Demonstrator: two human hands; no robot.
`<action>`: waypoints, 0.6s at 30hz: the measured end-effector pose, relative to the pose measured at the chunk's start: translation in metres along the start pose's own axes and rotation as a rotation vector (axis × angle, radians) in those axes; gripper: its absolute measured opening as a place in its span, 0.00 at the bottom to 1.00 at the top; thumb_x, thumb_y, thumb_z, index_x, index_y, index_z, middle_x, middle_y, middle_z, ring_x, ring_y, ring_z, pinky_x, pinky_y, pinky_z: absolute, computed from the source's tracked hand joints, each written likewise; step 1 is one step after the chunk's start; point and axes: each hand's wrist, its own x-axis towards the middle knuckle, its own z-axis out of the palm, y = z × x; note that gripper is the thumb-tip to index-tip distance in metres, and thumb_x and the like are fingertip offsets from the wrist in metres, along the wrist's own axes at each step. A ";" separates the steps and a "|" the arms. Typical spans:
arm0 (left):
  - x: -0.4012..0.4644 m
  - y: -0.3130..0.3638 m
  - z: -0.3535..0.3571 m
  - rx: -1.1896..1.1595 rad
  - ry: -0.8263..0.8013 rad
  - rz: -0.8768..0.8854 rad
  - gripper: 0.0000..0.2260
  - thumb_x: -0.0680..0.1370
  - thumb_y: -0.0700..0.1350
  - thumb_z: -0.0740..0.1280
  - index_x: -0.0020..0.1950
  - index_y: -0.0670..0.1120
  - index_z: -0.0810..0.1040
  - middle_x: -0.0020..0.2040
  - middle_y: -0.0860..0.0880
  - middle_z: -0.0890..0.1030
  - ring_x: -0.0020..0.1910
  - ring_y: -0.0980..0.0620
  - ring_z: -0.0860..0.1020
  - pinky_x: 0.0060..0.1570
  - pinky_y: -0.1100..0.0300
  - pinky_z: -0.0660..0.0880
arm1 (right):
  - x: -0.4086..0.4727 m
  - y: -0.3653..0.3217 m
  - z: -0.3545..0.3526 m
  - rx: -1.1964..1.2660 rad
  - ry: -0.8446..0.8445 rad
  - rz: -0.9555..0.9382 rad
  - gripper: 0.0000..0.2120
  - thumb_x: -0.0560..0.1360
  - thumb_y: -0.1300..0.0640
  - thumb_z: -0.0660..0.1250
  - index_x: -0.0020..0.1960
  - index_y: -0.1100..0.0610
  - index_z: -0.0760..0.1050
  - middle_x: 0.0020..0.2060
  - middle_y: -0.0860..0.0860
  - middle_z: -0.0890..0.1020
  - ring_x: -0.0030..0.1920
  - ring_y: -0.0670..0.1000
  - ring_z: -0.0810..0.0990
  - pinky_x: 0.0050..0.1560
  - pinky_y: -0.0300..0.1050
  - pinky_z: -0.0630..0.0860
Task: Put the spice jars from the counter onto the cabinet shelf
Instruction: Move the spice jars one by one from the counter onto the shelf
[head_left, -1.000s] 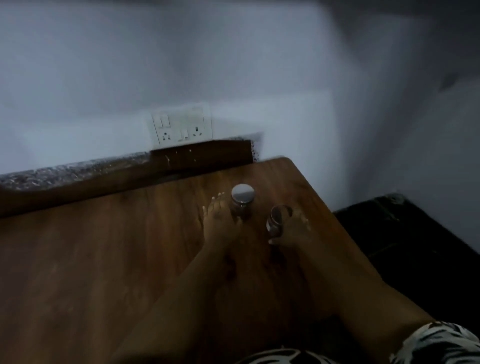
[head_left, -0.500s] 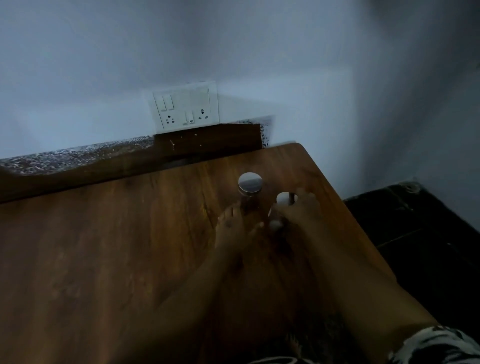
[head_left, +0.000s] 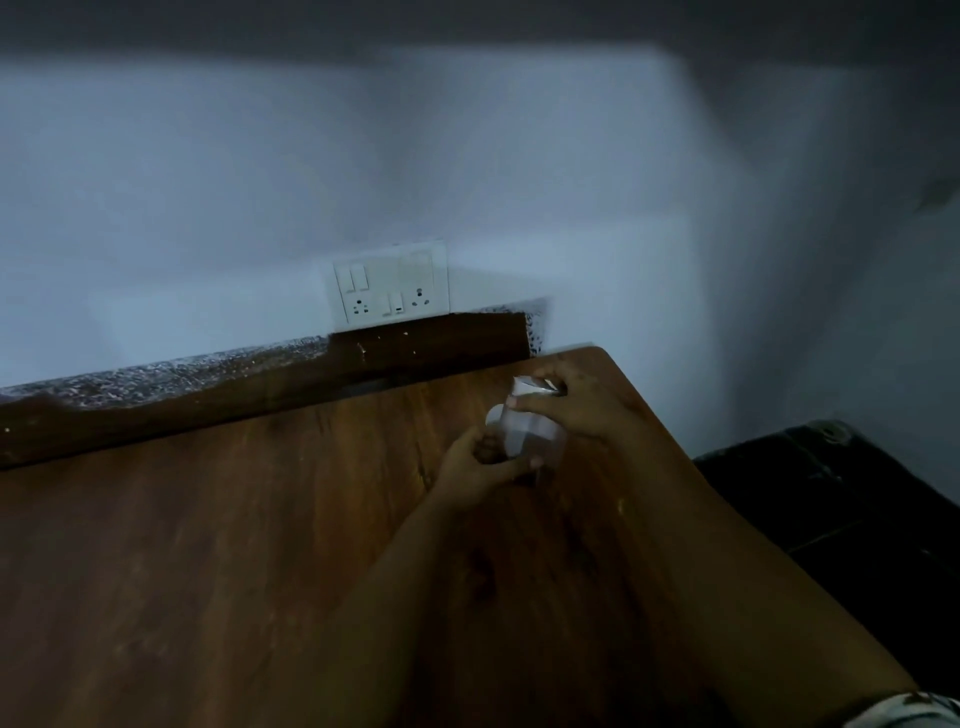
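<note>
Dim, blurred. Two spice jars smeared together near counter far-right corner; can't separate them. Left hand fingers curled round nearer jar, right hand gripping farther one. Switch plate on white wall behind.

I counted two spice jars, one nearer jar and one farther jar, both blurred, near the tabletop's far right corner, plus two hands and one wall socket panel.
</note>
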 end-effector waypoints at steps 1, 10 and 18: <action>-0.002 0.007 0.000 -0.018 -0.004 0.037 0.26 0.70 0.44 0.77 0.64 0.44 0.70 0.59 0.51 0.78 0.57 0.53 0.79 0.39 0.69 0.77 | 0.003 -0.002 -0.001 0.001 0.024 0.014 0.37 0.59 0.26 0.69 0.61 0.46 0.75 0.57 0.47 0.79 0.57 0.50 0.78 0.61 0.52 0.75; -0.003 0.032 -0.020 -0.378 0.020 -0.041 0.29 0.69 0.43 0.78 0.64 0.48 0.67 0.58 0.53 0.76 0.52 0.55 0.79 0.40 0.66 0.77 | 0.003 -0.022 -0.011 0.107 0.014 0.055 0.27 0.66 0.33 0.71 0.57 0.49 0.77 0.48 0.48 0.82 0.45 0.46 0.80 0.37 0.37 0.74; -0.007 0.041 -0.040 -0.148 -0.078 0.075 0.40 0.67 0.45 0.79 0.72 0.50 0.59 0.67 0.51 0.69 0.60 0.56 0.74 0.50 0.68 0.75 | 0.008 -0.038 -0.001 0.277 0.003 0.099 0.30 0.65 0.37 0.76 0.62 0.50 0.75 0.52 0.49 0.80 0.45 0.47 0.79 0.34 0.36 0.71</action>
